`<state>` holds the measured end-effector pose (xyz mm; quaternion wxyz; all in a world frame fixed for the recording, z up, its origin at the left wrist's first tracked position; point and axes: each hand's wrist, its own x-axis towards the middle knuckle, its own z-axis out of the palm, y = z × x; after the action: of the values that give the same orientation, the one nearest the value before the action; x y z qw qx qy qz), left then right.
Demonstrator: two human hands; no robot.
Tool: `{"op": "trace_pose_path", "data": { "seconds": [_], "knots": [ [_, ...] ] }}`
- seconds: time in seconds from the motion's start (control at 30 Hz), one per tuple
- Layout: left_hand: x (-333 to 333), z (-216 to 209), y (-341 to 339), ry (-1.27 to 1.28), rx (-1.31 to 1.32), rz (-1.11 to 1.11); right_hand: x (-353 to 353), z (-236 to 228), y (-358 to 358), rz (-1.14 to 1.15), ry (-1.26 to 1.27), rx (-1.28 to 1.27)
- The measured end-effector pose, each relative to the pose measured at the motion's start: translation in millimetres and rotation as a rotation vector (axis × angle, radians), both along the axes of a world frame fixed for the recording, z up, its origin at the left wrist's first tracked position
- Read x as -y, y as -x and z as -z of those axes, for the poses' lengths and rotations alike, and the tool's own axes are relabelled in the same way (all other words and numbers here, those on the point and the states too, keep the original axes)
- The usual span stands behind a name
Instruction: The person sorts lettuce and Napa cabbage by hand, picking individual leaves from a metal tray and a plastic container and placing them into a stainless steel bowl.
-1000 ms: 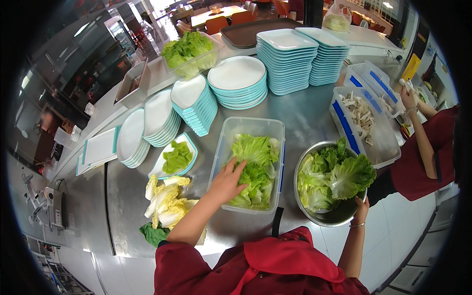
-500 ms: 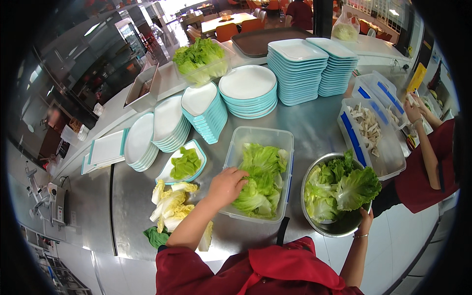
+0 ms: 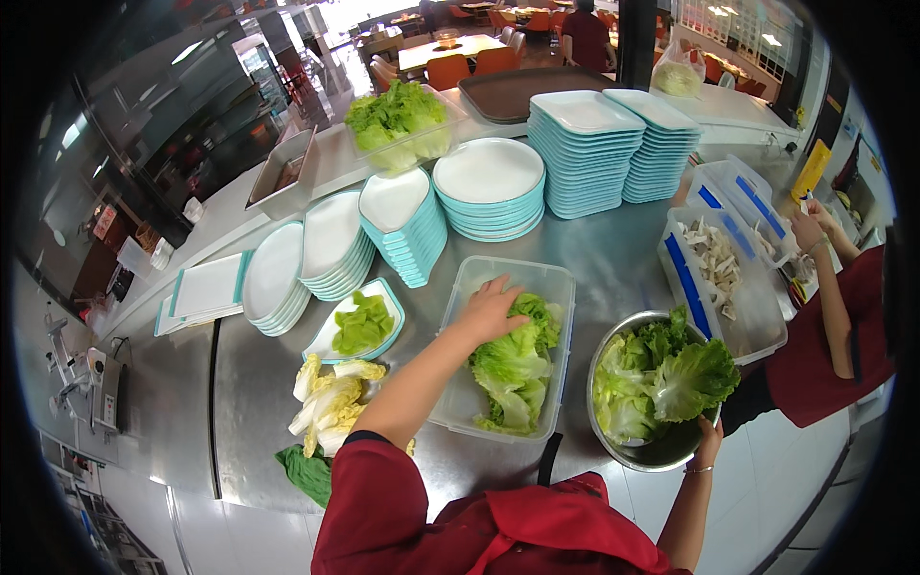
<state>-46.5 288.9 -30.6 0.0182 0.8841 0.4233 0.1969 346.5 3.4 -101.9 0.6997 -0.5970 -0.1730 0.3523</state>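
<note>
My left hand (image 3: 492, 311) reaches into the clear plastic tub (image 3: 450, 407), its fingers stretched out against the far left part of the green lettuce leaves (image 3: 522, 369). My right hand (image 3: 707, 443) grips the near right rim of a steel bowl (image 3: 602, 433), which tilts slightly. Loose lettuce (image 3: 637, 379) fills much of this bowl, and a big frilly leaf (image 3: 695, 381) leans over its right side. Left of the tub, a boat-shaped dish (image 3: 388, 340) holds small cut lettuce pieces (image 3: 364, 323). Pale yellow cabbage leaves (image 3: 331, 402) lie on the steel counter, partly behind my left forearm.
Stacked blue-edged plates (image 3: 489, 172) line the counter's back, beside taller rectangular stacks (image 3: 585, 158). Another tub of lettuce (image 3: 398, 125) stands on the ledge. On the right, a container of sliced mushrooms (image 3: 714, 264) sits near a co-worker (image 3: 834, 316). Dark green leaves (image 3: 307, 474) lie at the near edge.
My left hand has moved up and to the right, farther into the tub. The lettuce there now sits bunched toward the right, baring the tub's left floor. My right hand stays on the bowl.
</note>
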Motion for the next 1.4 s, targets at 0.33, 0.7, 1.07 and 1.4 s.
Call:
{"op": "trace_pose_path", "data": {
  "seconds": [0.33, 0.7, 1.07, 1.4],
  "knots": [
    [41.5, -31.7, 18.3, 0.470, -0.026, 0.048, 2.9, -6.6, 4.1, 0.019, 0.018, 0.003],
    [38.2, -138.7, 53.4, 0.094, 0.701, -0.130, 2.3, -7.7, 2.3, 0.014, 0.024, 0.002],
    [27.9, -146.5, 25.2, 0.189, 0.428, -0.003, 3.0, -6.6, 3.0, 0.023, -0.001, -0.041],
    [21.0, -85.9, 20.3, -0.278, 0.055, -0.081, 1.3, -6.3, 4.4, 0.030, 0.022, -0.004]
  ]
}}
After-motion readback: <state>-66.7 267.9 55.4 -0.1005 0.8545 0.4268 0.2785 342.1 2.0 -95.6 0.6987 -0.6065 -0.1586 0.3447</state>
